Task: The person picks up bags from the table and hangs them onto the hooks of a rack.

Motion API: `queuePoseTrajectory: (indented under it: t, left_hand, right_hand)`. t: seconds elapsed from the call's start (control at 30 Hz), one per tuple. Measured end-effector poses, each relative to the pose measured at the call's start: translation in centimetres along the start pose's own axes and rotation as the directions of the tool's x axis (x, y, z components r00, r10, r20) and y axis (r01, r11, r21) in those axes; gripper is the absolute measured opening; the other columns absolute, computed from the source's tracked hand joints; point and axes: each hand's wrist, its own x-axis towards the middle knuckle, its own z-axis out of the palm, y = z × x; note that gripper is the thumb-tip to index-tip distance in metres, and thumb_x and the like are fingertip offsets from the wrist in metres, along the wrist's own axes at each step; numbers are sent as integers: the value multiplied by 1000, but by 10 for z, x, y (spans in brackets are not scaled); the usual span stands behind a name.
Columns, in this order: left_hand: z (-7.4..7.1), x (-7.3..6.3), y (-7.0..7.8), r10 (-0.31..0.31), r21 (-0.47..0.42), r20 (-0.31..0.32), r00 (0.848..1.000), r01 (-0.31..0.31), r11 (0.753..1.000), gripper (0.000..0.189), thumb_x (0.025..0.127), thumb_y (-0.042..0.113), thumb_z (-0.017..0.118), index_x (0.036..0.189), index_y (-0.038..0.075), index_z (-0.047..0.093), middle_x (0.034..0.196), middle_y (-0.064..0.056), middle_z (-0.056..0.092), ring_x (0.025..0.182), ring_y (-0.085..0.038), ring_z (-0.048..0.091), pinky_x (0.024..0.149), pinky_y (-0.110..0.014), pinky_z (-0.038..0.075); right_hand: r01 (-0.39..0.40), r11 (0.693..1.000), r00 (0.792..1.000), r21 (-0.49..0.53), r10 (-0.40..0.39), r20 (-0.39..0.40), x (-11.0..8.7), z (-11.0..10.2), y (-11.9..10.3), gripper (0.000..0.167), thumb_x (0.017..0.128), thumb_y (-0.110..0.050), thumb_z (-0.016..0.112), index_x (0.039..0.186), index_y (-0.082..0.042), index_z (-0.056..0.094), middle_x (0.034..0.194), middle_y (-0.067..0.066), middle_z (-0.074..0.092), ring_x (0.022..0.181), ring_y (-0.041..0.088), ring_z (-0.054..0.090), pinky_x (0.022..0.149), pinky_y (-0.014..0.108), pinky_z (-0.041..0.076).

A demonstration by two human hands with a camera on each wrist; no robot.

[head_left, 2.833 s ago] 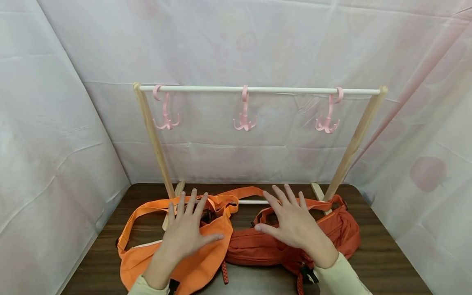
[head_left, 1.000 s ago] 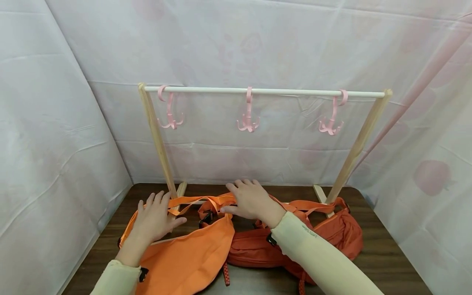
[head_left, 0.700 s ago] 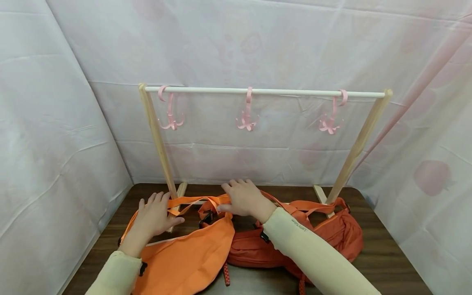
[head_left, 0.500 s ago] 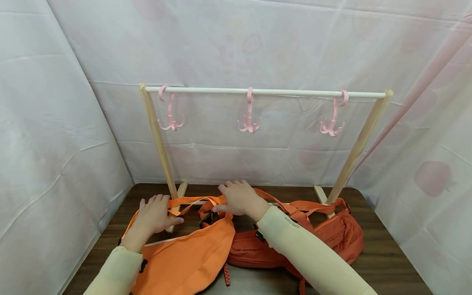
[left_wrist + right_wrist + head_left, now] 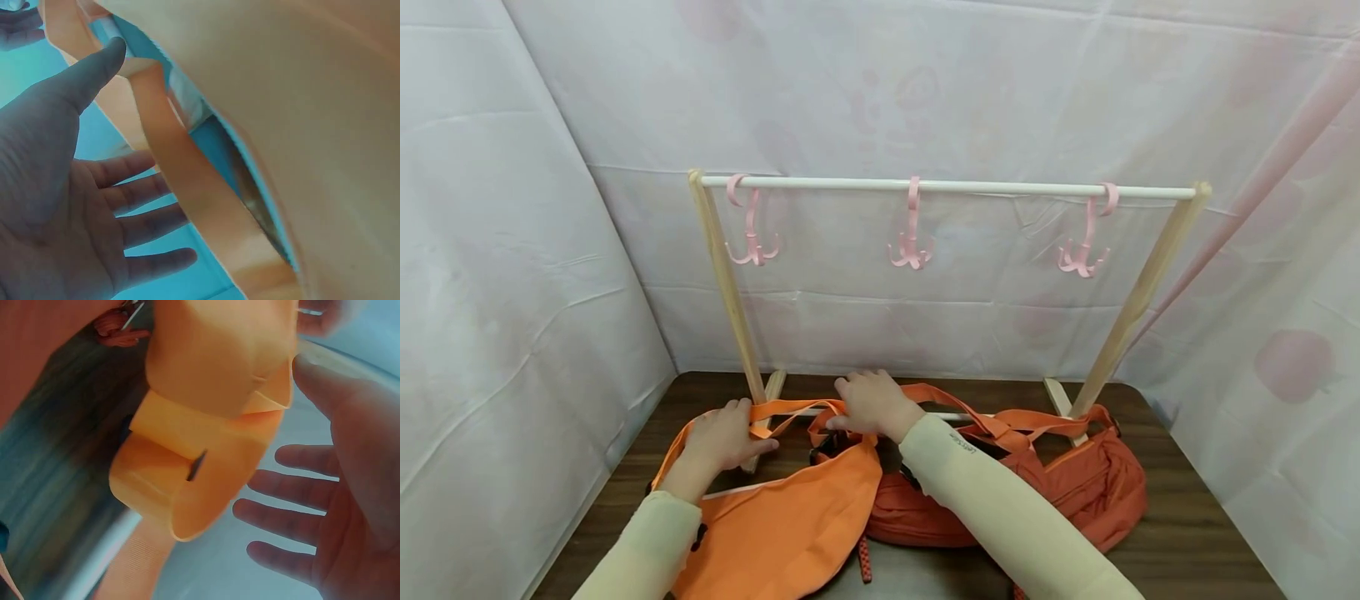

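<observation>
A bright orange sling bag (image 5: 775,529) lies on the left of the table, its strap (image 5: 790,407) looped along the back. My left hand (image 5: 718,437) is at the left part of that strap. In the left wrist view the fingers (image 5: 150,228) extend behind the strap, thumb on the near side. At the bag's upper right corner is my right hand (image 5: 874,404). The right wrist view has its straight fingers (image 5: 287,515) beside folded loops of strap (image 5: 206,444), thumb tip at their edge. A rust-red waist bag (image 5: 1101,492) lies to the right, partly hidden by my right sleeve.
Behind the bags stands a rack with wooden posts (image 5: 726,287) and a white top bar (image 5: 1000,188). Three pink hooks hang from it: left (image 5: 752,246), middle (image 5: 912,250) and right (image 5: 1082,258). Pale cloth walls (image 5: 820,333) enclose the dark wooden table (image 5: 1195,533).
From spread above both bags, my hands have moved to the orange bag's strap. The right hand has crossed leftward and keeps sliding left; the left hand went left and has since shifted little.
</observation>
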Motion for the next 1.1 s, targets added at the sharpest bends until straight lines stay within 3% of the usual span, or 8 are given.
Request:
queuePoseTrajectory:
  t: [0.23,0.33,0.47,0.67,0.83,0.93,1.1]
  left_hand:
    - [9,4,-6,0,29,-168,986,5,1000,82,78,60,90,118,-3,57,111,-23,55,101,-46,53,81,-63,46]
    - [11,6,-10,2,27,-199,980,3,1000,84,79,60,90,121,-4,55,117,-26,54,108,-49,50,88,-67,42]
    - [12,10,-14,-5,23,-147,989,8,1000,84,83,61,86,125,-6,57,118,-26,57,112,-51,53,94,-71,40]
    - [14,14,-18,-23,-9,-55,998,22,1000,71,91,62,77,118,-2,63,105,-18,63,99,-45,61,85,-65,44]
    - [14,18,-20,-26,-37,-57,998,24,999,59,95,58,74,108,1,64,88,-9,61,82,-35,64,77,-59,46]
    - [14,20,-21,-26,-49,-51,998,24,998,47,97,52,75,98,7,63,79,-5,56,73,-29,61,76,-57,45]
    - [12,20,-21,-26,-81,-47,999,22,996,31,100,35,76,87,12,60,76,-3,54,65,-24,57,67,-50,49]
  right_hand:
    - [-4,1000,1000,1,4,13,11,9,-2,66,101,-65,61,147,-18,61,137,2,67,125,23,64,109,47,48]
    - [-5,1000,1000,-4,5,20,16,13,-3,62,101,-64,62,143,-19,63,132,1,69,121,22,66,106,46,50]
    - [-10,1000,1000,-26,11,26,21,17,-5,58,101,-63,63,140,-20,65,130,0,69,121,23,66,105,46,51]
    - [0,999,1000,-54,2,24,27,21,-7,49,102,-58,66,135,-22,67,129,-2,69,124,21,63,106,44,49]
    - [9,999,1000,-36,-8,22,29,23,-9,35,104,-50,66,124,-21,67,105,-5,71,103,15,69,97,40,54]
    - [2,1000,999,-9,-2,34,30,24,-10,27,107,-40,66,123,-19,65,93,-5,68,87,12,69,84,35,58]
    - [-20,996,999,91,16,45,30,25,-7,29,107,-33,67,130,-17,65,94,-3,67,76,12,64,68,31,55]
